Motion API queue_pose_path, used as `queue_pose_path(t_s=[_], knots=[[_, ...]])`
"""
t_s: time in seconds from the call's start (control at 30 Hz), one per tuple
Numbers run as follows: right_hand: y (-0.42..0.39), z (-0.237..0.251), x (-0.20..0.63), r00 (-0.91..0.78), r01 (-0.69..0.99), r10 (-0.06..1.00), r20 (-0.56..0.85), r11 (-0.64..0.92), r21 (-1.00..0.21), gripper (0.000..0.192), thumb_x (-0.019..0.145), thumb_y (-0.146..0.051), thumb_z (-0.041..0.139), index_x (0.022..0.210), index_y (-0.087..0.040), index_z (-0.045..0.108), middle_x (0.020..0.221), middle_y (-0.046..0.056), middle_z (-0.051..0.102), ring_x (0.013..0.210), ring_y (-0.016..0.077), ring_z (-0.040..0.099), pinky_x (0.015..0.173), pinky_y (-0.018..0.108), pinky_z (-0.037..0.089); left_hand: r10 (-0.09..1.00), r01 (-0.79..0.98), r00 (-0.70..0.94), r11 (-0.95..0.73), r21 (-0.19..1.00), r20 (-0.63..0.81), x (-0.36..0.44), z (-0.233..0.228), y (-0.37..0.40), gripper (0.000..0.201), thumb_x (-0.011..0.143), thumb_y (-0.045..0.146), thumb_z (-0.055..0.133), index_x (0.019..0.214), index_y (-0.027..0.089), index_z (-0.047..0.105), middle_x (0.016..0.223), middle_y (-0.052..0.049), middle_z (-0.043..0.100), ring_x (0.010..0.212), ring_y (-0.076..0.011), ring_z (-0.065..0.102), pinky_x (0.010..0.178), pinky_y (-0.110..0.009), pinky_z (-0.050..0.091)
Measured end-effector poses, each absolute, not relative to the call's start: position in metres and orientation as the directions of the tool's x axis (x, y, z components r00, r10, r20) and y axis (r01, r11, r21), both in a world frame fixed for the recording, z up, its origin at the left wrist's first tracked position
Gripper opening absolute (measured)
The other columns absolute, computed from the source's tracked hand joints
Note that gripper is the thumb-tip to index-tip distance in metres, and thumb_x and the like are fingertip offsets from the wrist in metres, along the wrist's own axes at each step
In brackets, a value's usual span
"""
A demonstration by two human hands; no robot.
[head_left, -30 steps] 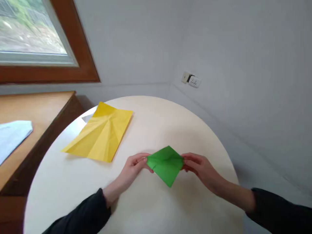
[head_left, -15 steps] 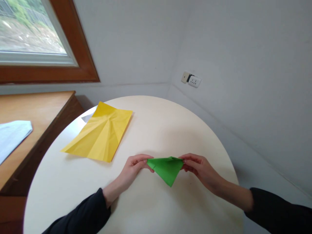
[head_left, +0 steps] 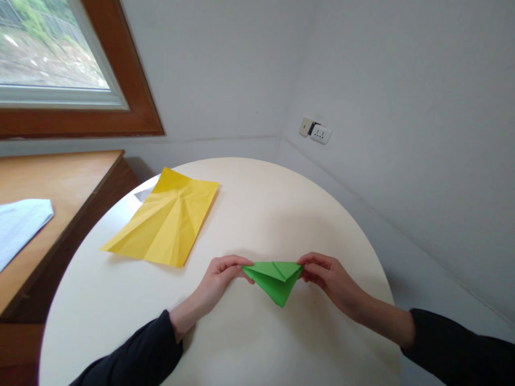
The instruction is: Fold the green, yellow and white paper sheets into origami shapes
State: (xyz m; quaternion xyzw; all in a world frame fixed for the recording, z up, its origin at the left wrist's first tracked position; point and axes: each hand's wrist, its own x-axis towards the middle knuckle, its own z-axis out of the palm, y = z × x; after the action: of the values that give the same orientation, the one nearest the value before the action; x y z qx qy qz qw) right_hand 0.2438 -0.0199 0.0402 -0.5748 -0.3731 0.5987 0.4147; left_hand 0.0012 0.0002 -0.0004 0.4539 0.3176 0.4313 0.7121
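A green paper [head_left: 274, 280], folded into a triangle pointing toward me, lies on the round white table [head_left: 249, 214]. My left hand [head_left: 222, 274] pinches its left corner between thumb and fingers. My right hand [head_left: 326, 276] pinches its right corner the same way. A small flap is folded down along the paper's top edge. Both forearms wear dark sleeves.
A creased yellow sheet [head_left: 167, 220] lies on the table's far left, with a white scrap [head_left: 144, 194] under its far corner. A wooden desk [head_left: 60, 177] with pale blue paper [head_left: 18, 225] stands to the left. The wall behind carries a socket [head_left: 316, 132].
The green paper's upper point has come down toward me, turning the diamond shape into a flat triangle. Both hands stayed at the side corners.
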Motion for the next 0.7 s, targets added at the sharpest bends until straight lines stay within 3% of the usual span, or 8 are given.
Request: queue_pose_path(t_s=[0.4,0.7], knots=[[-0.0204,0.0389,0.2426,0.005,-0.139,0.916,-0.401,-0.397,-0.907,0.009,0.051,-0.023,0.064,0.058,-0.018,0.067,0.059,0.0,0.063,0.059,0.0117,0.054,0.062,0.026,0.042,0.906,-0.311,0.419,0.206,0.928,-0.06,0.0019,0.0009,-0.0004,0.017,0.074,0.019,0.058,0.082,0.014,0.072,0.071,-0.005,0.071,0.069,-0.0167,0.066,0.072,-0.026,0.048],[-0.0233,0.0367,0.2421,-0.005,-0.056,0.934,-0.357,-0.357,-0.933,0.015,0.052,-0.019,0.066,0.066,-0.02,0.067,0.063,-0.001,0.066,0.062,0.0132,0.056,0.061,0.026,0.042,0.905,-0.296,0.421,0.197,0.935,-0.058,0.0017,0.0044,-0.0008,0.017,0.074,0.02,0.061,0.087,0.014,0.071,0.073,-0.006,0.071,0.071,-0.0177,0.065,0.073,-0.029,0.048]])
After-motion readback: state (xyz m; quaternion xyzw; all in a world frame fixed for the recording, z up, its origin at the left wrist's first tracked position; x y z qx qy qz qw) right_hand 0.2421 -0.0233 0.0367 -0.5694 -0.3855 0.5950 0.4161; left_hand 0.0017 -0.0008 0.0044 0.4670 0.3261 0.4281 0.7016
